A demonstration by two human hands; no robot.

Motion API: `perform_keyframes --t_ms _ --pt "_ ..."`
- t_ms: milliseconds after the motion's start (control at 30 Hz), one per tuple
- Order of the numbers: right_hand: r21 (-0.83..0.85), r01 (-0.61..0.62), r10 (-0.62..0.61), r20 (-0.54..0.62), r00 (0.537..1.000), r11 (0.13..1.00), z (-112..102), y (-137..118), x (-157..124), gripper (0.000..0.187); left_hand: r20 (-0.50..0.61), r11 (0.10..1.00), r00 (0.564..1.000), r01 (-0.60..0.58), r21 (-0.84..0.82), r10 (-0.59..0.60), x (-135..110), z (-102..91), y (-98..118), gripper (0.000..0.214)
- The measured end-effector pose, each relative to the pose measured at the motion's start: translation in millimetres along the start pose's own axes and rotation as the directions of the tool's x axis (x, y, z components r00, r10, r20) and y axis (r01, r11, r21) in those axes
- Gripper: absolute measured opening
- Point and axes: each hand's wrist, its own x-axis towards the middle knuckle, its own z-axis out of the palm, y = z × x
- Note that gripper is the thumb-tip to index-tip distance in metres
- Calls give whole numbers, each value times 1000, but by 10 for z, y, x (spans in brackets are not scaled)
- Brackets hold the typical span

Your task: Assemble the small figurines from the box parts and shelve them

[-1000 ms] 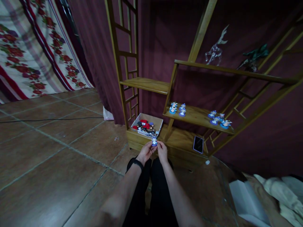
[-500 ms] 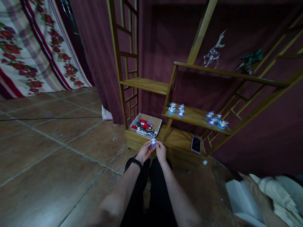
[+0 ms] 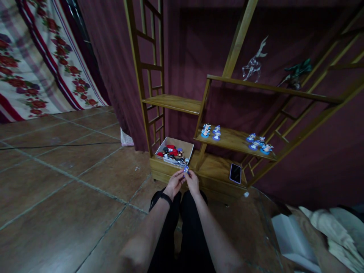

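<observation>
A small purple-and-white figurine (image 3: 186,169) is held between the fingertips of my left hand (image 3: 175,182) and my right hand (image 3: 192,182), just in front of the cabinet's lower ledge. Both hands are closed on it, and the fingers hide its lower part. Right behind them sits an open cardboard box (image 3: 186,146) with several red, black and white figurines (image 3: 174,151) jumbled inside. On the raised shelf (image 3: 231,139) to the right, blue-based and purple-based figurines stand in two groups, one at the left end (image 3: 211,131) and another at the right end (image 3: 259,143).
A phone (image 3: 235,173) lies on the lower ledge at the right. Higher up stand a clear deer ornament (image 3: 252,67) and a dark green ornament (image 3: 297,72). A white box (image 3: 292,239) and cloth are on the floor at lower right. A black cable (image 3: 62,146) crosses the tiles at left.
The figurine has turned and shifted slightly to the right between my fingers, and less of it shows. My right hand has closed in nearer to my left. The view has shifted a little.
</observation>
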Motion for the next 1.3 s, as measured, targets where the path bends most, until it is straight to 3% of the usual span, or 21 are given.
perform_keyframes --t_ms 200,533,700,1300 --pt "17 12 -11 -31 999 1000 9 18 1 31 3 999 999 34 -27 -34 26 -15 0 19" --pt "-43 89 -93 -87 992 995 -26 -5 -46 27 -50 997 999 17 -76 -21 90 -58 -54 8" --pt "-13 77 -78 -87 993 997 -12 31 -45 26 -80 998 997 -9 -63 4 96 -58 -55 5" --pt "92 79 -74 -56 996 993 -25 18 -35 18 62 997 997 44 -66 -40 58 -36 -20 14"
